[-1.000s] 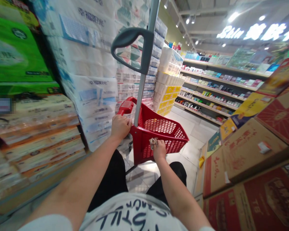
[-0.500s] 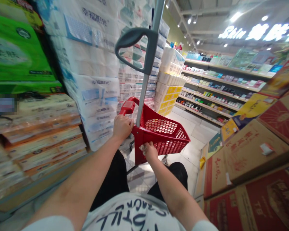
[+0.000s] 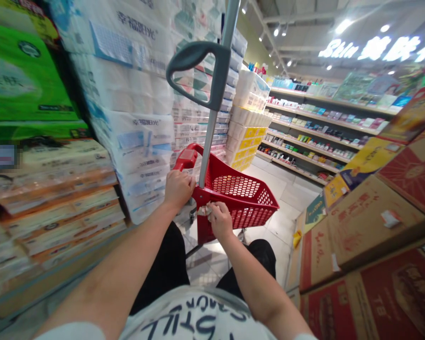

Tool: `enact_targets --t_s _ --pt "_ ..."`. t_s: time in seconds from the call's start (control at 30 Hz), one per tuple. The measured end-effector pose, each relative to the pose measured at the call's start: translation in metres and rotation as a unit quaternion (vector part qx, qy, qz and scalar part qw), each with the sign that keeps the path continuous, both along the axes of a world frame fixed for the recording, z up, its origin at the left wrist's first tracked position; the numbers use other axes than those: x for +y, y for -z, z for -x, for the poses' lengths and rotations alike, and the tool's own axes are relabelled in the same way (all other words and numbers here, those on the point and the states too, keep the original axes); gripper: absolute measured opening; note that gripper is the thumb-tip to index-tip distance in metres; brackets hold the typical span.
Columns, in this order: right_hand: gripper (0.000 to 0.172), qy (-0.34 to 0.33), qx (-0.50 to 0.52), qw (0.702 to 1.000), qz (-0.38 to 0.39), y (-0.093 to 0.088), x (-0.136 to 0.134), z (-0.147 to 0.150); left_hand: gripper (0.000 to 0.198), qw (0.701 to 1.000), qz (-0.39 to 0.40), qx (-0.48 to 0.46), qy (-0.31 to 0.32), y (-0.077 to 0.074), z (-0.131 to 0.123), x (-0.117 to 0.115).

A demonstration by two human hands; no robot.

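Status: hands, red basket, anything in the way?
Left hand gripping red handle. Right hand holding crumpled cloth or tissue at near end of red basket. Grey handle on pole beside left hand.

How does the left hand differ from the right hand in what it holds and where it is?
The left hand grips the red handle; the right hand holds a crumpled pale cloth. The left hand is higher in the picture, the right hand lower, in front of the red basket. Both are bare and closed.

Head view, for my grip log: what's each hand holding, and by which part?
Left hand: red basket, by its handle. Right hand: crumpled wad, by one end.
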State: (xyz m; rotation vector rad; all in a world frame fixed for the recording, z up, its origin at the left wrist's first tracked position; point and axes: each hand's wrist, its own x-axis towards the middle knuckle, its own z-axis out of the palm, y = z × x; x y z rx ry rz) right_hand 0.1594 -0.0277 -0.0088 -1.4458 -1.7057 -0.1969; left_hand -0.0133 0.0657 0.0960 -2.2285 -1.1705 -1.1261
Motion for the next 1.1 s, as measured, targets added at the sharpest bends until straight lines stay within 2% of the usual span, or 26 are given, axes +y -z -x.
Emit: enact_targets --t_s 0.03,0.1,0.23,0.3,0.47,0.53,0.63,0.7,0.77,0.87,0.93,1.0,1.1 --pt "0.038 -0.008 0.003 1.000 -0.030 -0.008 0.000 0.002 0.043 1.000 -0.001 0.000 0.000 0.000 0.000 0.000" --pt "0.037 -0.002 -0.009 0.999 -0.043 -0.018 -0.001 0.004 0.044 1.000 -0.004 0.000 -0.003 0.001 0.000 -0.001" --pt "0.030 0.011 -0.096 0.994 0.051 -0.017 -0.007 0.007 0.043 1.000 -0.012 0.002 -0.002 -0.001 0.000 -0.003" --pt "0.030 0.011 -0.115 0.991 0.066 -0.020 -0.009 0.010 0.044 1.000 -0.019 0.007 -0.006 -0.002 0.000 -0.004" --pt "0.034 -0.010 -0.104 0.993 -0.046 -0.049 0.001 0.020 0.045 0.999 -0.018 0.021 -0.019 -0.004 0.000 -0.004" --pt "0.033 -0.017 -0.132 0.990 -0.046 -0.047 0.004 0.020 0.045 1.000 -0.012 0.016 -0.014 -0.005 -0.001 -0.005" --pt "0.027 -0.025 -0.191 0.981 0.008 -0.027 0.003 0.017 0.045 1.000 -0.007 0.012 -0.011 -0.006 0.000 -0.007" --pt "0.024 -0.026 -0.191 0.981 0.024 -0.017 -0.001 0.015 0.045 1.000 -0.012 0.018 -0.015 -0.007 0.000 -0.008" --pt "0.026 -0.020 -0.146 0.989 0.005 -0.023 -0.003 0.015 0.045 0.999 -0.019 0.026 -0.021 -0.007 0.000 -0.007" --pt "0.034 -0.005 -0.058 0.996 -0.064 -0.049 -0.001 0.014 0.044 0.999 -0.020 0.031 -0.022 -0.005 0.000 -0.005" --pt "0.037 0.012 -0.031 0.995 -0.091 -0.059 0.004 0.009 0.044 0.999 -0.019 0.033 -0.024 -0.005 0.000 -0.005" --pt "0.037 0.029 -0.025 0.996 -0.085 -0.056 0.008 -0.002 0.045 0.999 -0.021 0.036 -0.030 -0.005 0.000 -0.005" --pt "0.037 0.064 -0.021 0.997 -0.043 -0.034 0.010 -0.030 0.046 0.998 -0.022 0.043 -0.031 -0.006 0.000 -0.007"
